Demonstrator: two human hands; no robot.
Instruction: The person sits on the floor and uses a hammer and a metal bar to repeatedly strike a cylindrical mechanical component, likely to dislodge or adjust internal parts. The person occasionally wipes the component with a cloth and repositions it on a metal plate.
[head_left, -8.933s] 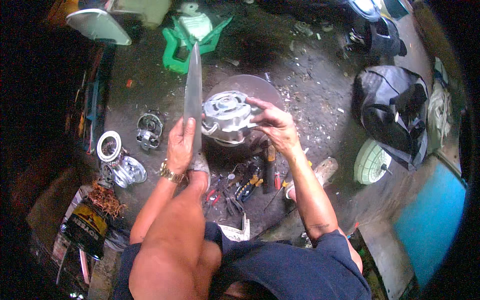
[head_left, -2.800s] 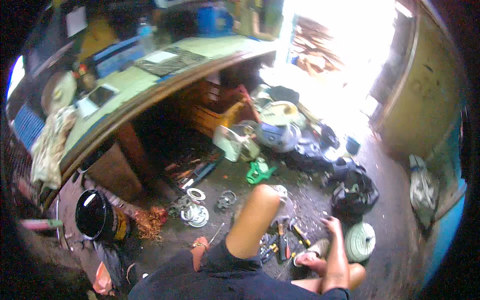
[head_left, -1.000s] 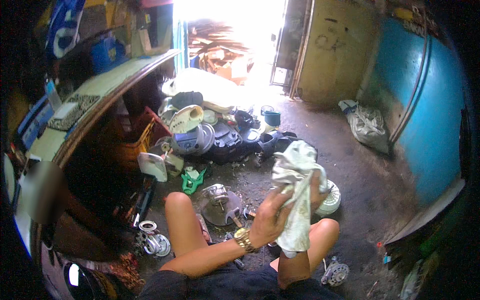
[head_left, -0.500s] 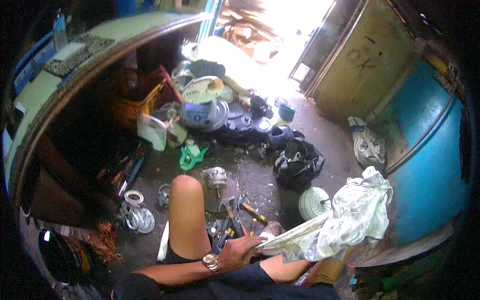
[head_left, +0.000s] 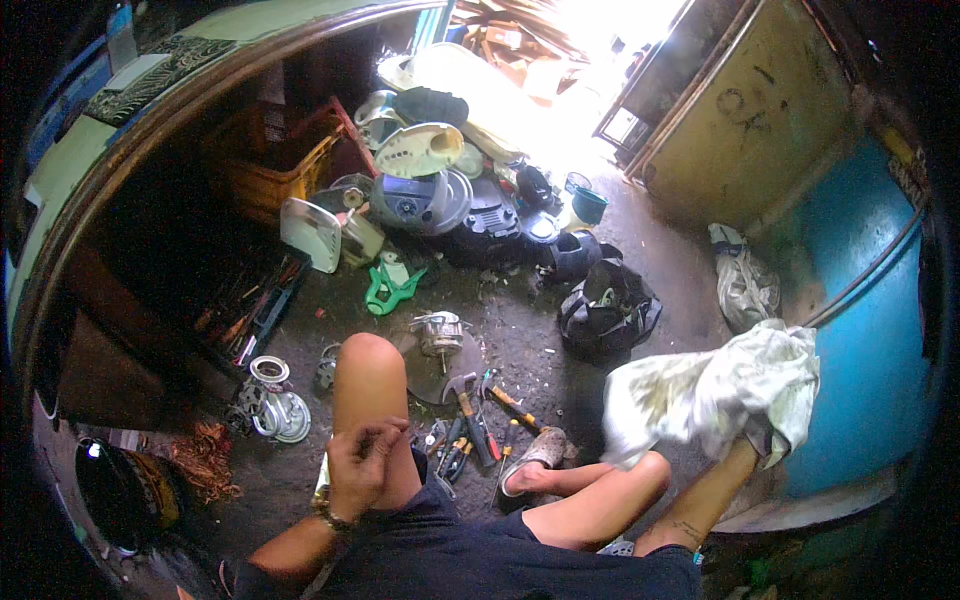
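A crumpled, stained white cloth point(head_left: 735, 385) hangs from my raised right hand, whose forearm point(head_left: 712, 490) comes up under it at the right. The cloth covers the fingers of that hand, and its loose left end is blurred by motion. My left hand point(head_left: 365, 460), with a wristwatch, is beside my raised left knee. Its fingers are curled in and nothing shows in them. On the floor between my legs lie a hammer point(head_left: 468, 410), an orange-and-black handled tool point(head_left: 512, 405) and several pliers and screwdrivers point(head_left: 455, 455). Just beyond them is a small motor with a shaft point(head_left: 440, 335).
Appliance housings point(head_left: 410, 200) are piled ahead, with a green plastic part point(head_left: 393, 287) before them. A black bag point(head_left: 607, 310) and a white plastic bag point(head_left: 745, 280) lie to the right. Metal rings point(head_left: 280, 412), copper wire point(head_left: 207, 460) and a yellow crate point(head_left: 290, 185) are left.
My left hand has let go of the cloth and moved left to my knee. My right arm has swung out to the right with the cloth, baring the floor beneath.
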